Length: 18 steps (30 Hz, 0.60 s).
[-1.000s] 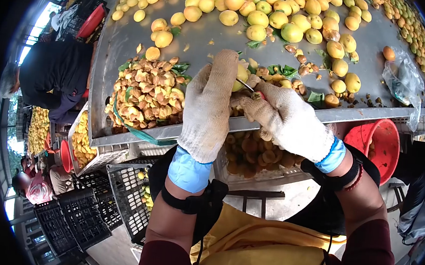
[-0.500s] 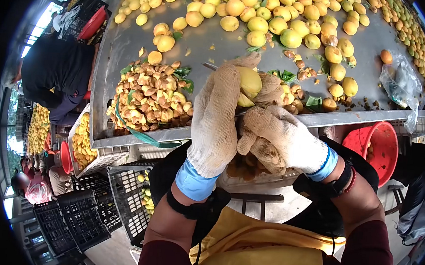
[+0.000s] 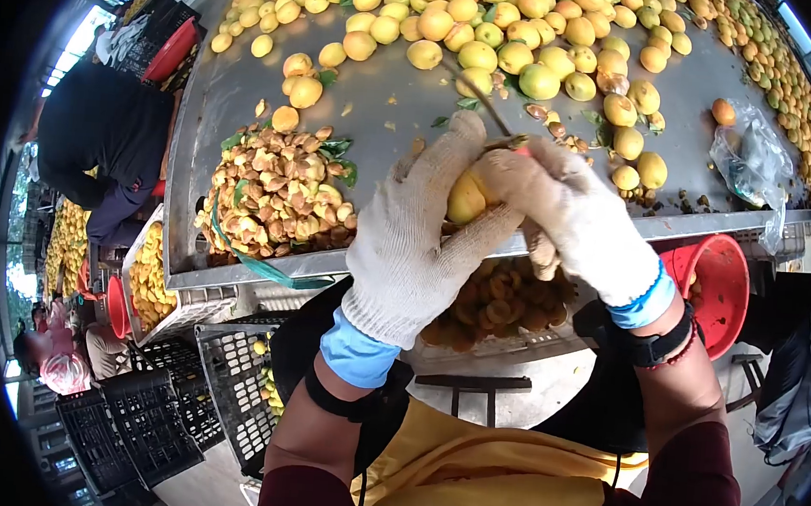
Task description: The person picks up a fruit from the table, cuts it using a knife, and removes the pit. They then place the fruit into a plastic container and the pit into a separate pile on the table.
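My left hand (image 3: 409, 230), in a pale knitted glove with a blue cuff, is closed around a yellow apricot-like fruit (image 3: 466, 199). My right hand (image 3: 573, 204), gloved the same way, meets it at the fruit's upper right. From its fingers a thin dark knife blade (image 3: 480, 100) points up and left over the table; the handle is mostly hidden. Both hands are above the near edge of a metal table (image 3: 389, 148). Below them, a container holds brownish cut fruit pieces (image 3: 496, 306).
Whole yellow fruits (image 3: 460, 12) cover the table's far side. A heap of brown and yellow scraps (image 3: 283, 193) lies left, beside a green strap (image 3: 282, 274). Right are a plastic bag (image 3: 755, 160) and red bucket (image 3: 717, 298). Black crates (image 3: 237, 382) and a person in dark clothes (image 3: 103, 138) are left.
My right hand has moved up, uncovering the cut pieces below. The blade, earlier mostly hidden behind my left hand, now points up-left above the fruit. My left hand has turned its back upward.
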Each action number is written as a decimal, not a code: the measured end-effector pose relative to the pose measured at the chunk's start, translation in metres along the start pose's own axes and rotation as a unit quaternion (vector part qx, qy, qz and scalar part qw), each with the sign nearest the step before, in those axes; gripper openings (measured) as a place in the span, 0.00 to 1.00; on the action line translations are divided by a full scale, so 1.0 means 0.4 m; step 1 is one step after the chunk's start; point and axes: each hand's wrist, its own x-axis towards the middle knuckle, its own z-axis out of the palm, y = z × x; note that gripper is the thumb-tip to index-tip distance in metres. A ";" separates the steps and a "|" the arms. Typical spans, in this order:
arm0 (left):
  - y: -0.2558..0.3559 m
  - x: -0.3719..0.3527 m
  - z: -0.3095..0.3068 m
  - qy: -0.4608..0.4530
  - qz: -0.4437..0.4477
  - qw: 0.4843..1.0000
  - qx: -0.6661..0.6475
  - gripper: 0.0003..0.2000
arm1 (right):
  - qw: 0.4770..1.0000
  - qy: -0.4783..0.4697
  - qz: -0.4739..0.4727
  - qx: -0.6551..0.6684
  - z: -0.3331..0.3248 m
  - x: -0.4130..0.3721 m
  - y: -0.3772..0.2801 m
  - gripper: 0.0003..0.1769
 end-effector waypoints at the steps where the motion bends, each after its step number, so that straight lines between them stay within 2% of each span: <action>1: 0.006 0.004 -0.004 -0.035 0.011 0.999 0.018 0.31 | 0.994 -0.051 0.049 0.080 0.003 0.020 0.022 0.30; 2: 0.010 0.007 -0.008 -0.070 0.021 0.997 0.036 0.31 | 0.994 -0.049 0.051 0.082 -0.002 0.018 0.021 0.30; 4: 0.017 0.009 -0.013 -0.078 0.011 0.996 0.041 0.31 | 0.984 -0.093 0.089 0.122 -0.008 0.015 0.018 0.30; 5: 0.020 0.009 -0.015 -0.084 0.003 0.995 0.047 0.30 | 0.978 -0.090 0.052 0.178 0.013 0.022 0.040 0.16; 7: 0.025 0.014 -0.019 -0.095 -0.008 0.994 0.049 0.30 | 0.974 -0.095 0.059 0.199 0.019 0.017 0.061 0.17; 10: 0.022 0.018 -0.025 -0.144 0.034 0.987 0.061 0.30 | 0.959 -0.115 0.066 0.251 0.029 0.009 0.078 0.17; 13: 0.007 0.012 -0.019 -0.102 0.037 0.994 0.024 0.30 | 0.941 -0.135 0.065 0.302 0.038 0.011 0.091 0.17; 14: 0.000 0.012 -0.019 -0.087 0.067 0.994 0.030 0.30 | 0.941 -0.134 0.066 0.304 0.054 0.016 0.112 0.17; 16: -0.005 0.006 -0.018 -0.075 0.093 0.992 0.036 0.30 | 0.958 -0.043 -0.186 0.215 0.096 0.027 0.147 0.18; 17: -0.005 0.004 -0.017 -0.062 0.099 0.993 0.031 0.29 | 0.814 -0.245 0.037 0.526 0.040 0.016 0.141 0.19; 18: -0.004 0.002 -0.017 -0.048 0.106 0.993 0.027 0.28 | 0.813 -0.245 0.039 0.527 0.045 0.013 0.131 0.19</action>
